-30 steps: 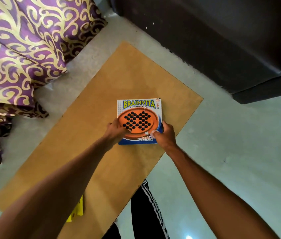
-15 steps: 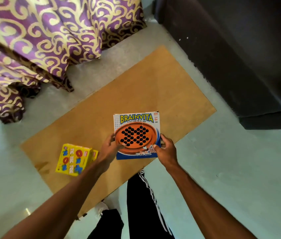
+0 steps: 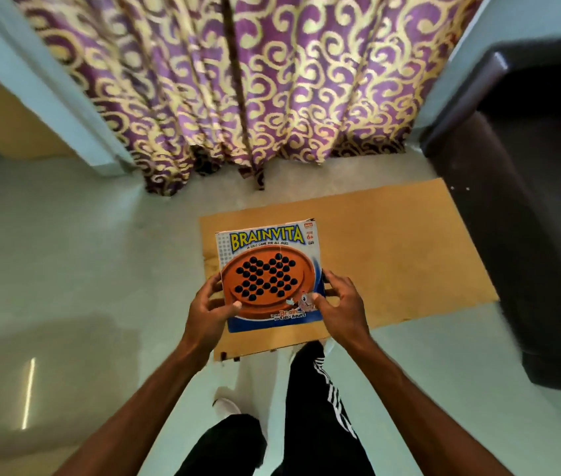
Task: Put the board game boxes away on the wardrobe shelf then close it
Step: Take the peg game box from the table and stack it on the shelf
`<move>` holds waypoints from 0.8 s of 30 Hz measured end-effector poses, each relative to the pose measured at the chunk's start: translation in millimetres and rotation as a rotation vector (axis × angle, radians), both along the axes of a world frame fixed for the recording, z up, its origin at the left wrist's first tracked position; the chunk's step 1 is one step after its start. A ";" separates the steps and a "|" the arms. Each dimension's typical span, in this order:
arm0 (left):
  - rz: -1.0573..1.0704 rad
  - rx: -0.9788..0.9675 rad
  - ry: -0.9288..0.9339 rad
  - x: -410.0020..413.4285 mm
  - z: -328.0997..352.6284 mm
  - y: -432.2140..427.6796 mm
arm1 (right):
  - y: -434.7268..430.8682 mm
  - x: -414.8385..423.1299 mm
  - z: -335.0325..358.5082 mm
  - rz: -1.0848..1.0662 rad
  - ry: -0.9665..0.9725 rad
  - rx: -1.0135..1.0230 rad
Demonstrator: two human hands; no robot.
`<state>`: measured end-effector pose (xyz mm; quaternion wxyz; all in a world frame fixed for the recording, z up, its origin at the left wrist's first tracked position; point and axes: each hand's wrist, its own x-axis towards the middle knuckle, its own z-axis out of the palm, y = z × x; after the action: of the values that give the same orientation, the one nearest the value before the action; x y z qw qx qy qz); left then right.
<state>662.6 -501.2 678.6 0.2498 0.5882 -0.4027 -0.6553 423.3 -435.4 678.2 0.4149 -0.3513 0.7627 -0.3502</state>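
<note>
The Brainvita box [image 3: 268,269] is held face-up in the air between both hands, its printed lid showing the orange round board with black pegs and the title readable along the far edge. The left hand [image 3: 205,314] grips the near left side of the box, thumb [image 3: 229,307] laid on the lid and the other fingers curled under the edge. The right hand [image 3: 344,309] grips the near right side in the same way, thumb on the lid near the cartoon figure, fingers wrapped round the side. Most of the box reaches away from the hands, so only its near half sits inside the grip. Below it lies a flat brown wooden board [image 3: 392,255] on the pale floor [image 3: 66,269]; the box is above the board's left part, not touching it. A purple and gold curtain [image 3: 238,80] hangs beyond, a dark brown piece of furniture [image 3: 530,218] stands at the right, and black trousers with white stripes [image 3: 320,400] show beneath the arms.
</note>
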 end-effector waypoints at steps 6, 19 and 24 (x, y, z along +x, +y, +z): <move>0.178 -0.128 -0.107 150.3 46.5 57.7 | -1.4 133.3 42.5 0.294 0.058 -0.073; 0.690 -0.228 -0.393 407.3 73.6 121.4 | -79.2 420.4 77.6 0.940 0.180 -0.147; 0.794 -0.225 -0.443 497.0 60.4 74.4 | -147.4 523.0 75.6 0.995 0.180 -0.171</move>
<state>1159.6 -426.8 739.0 0.4514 0.7919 -0.2586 -0.3197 946.3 -582.8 753.8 0.4339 -0.7333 0.5045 -0.1398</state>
